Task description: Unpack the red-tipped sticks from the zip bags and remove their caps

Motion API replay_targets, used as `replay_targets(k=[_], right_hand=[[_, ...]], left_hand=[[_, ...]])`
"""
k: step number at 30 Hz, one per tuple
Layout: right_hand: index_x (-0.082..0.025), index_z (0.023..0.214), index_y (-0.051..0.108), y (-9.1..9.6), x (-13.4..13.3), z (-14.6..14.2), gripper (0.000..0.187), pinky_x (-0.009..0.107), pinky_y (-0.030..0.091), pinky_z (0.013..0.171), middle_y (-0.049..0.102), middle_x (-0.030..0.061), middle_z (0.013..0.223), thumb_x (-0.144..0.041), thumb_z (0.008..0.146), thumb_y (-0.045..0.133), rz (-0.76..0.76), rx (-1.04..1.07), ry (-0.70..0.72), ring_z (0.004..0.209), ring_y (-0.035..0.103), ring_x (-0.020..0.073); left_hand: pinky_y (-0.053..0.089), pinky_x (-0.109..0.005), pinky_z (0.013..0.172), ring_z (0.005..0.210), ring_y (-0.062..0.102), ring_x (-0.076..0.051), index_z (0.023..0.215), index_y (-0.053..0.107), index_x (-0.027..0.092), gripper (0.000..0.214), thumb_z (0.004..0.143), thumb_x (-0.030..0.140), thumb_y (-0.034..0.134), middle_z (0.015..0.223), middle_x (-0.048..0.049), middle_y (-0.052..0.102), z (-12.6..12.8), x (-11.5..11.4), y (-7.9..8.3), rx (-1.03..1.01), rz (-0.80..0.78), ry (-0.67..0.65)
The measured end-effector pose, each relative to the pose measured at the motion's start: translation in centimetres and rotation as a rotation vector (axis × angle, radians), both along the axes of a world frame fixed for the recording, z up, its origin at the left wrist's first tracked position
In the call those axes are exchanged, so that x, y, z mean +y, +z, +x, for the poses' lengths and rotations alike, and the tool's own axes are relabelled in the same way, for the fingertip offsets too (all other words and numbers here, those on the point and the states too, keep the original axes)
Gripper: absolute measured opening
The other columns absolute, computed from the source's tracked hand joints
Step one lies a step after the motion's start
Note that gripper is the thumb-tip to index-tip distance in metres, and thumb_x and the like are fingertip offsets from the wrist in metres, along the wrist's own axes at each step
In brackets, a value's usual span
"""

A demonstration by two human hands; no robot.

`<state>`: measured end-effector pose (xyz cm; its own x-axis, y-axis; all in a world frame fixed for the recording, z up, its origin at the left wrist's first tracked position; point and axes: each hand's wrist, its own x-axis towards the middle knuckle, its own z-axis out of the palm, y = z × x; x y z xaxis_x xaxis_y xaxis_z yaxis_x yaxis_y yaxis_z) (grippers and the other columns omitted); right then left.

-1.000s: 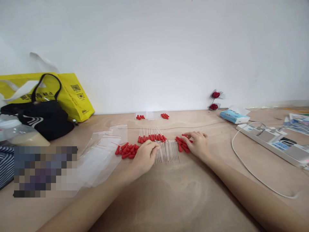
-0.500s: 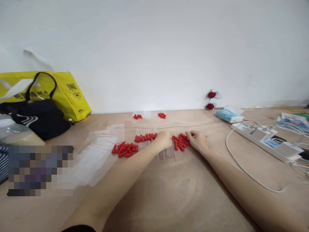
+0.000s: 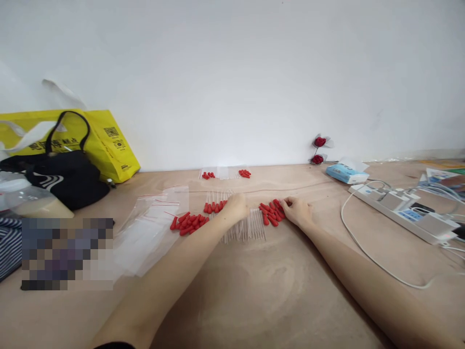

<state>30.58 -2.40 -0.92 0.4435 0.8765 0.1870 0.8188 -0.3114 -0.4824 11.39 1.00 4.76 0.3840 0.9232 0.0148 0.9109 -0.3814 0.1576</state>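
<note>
My left hand (image 3: 238,207) is closed over the middle of a row of thin clear glass tubes (image 3: 254,227); its fingertips are hidden, and so is whatever they hold. Partly behind that hand lie tubes fitted with red rubber bulbs (image 3: 213,207), like droppers, side by side. My right hand (image 3: 297,211) has its thumb and fingers pressed together against the right edge of a small pile of loose red bulbs (image 3: 271,213). Whether a bulb is in that pinch does not show clearly. A larger heap of red bulbs (image 3: 187,224) sits left of the tubes, beside my left forearm.
Flat clear zip bags (image 3: 145,232) lie at the left, and a filled bag (image 3: 225,173) rests by the wall. A yellow bag (image 3: 119,155), black bag (image 3: 72,179) and plastic jug (image 3: 43,203) stand far left. Tissues (image 3: 345,173) and a power strip (image 3: 399,213) with cables lie right.
My left hand has shifted a little to the left, covering more of the bulbed tubes and uncovering bare tubes at the right. My right hand stays at the small pile.
</note>
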Motion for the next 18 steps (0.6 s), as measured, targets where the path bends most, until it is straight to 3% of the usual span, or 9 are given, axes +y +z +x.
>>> replay_targets(k=[7, 12, 18], right_hand=[[-0.023, 0.077, 0.066, 0.1, 0.1, 0.2, 0.036, 0.042, 0.027, 0.085, 0.067, 0.0056, 0.08, -0.044, 0.081, 0.038, -0.04, -0.005, -0.086, 0.086, 0.057, 0.0233], [-0.023, 0.075, 0.066, 0.2, 0.1, 0.4, 0.041, 0.044, 0.029, 0.083, 0.067, 0.0067, 0.08, -0.045, 0.083, 0.032, -0.076, -0.009, -0.093, 0.085, 0.057, 0.0246], [-0.025, 0.072, 0.066, 0.3, 0.1, 0.3, 0.043, 0.042, 0.029, 0.085, 0.067, 0.0036, 0.075, -0.048, 0.083, 0.032, -0.096, 0.004, -0.052, 0.084, 0.058, 0.0229]], left_hand=[[0.045, -0.027, 0.067, 0.082, 0.062, -0.021, 0.076, 0.066, 0.017, 0.019, 0.074, 0.022, 0.049, 0.083, -0.0094, 0.068, -2.7, 3.0, 0.4, 0.011, 0.018, 0.153], [0.044, -0.03, 0.075, 0.093, 0.059, -0.023, 0.089, 0.066, 0.021, 0.026, 0.075, 0.036, 0.049, 0.095, -0.0087, 0.066, -1.3, 3.9, -0.2, 0.025, 0.034, 0.218], [0.035, -0.04, 0.09, 0.107, 0.049, -0.032, 0.1, 0.062, 0.013, 0.05, 0.065, 0.048, 0.058, 0.109, -0.0177, 0.059, 0.2, 4.3, -0.6, 0.094, 0.054, 0.265]])
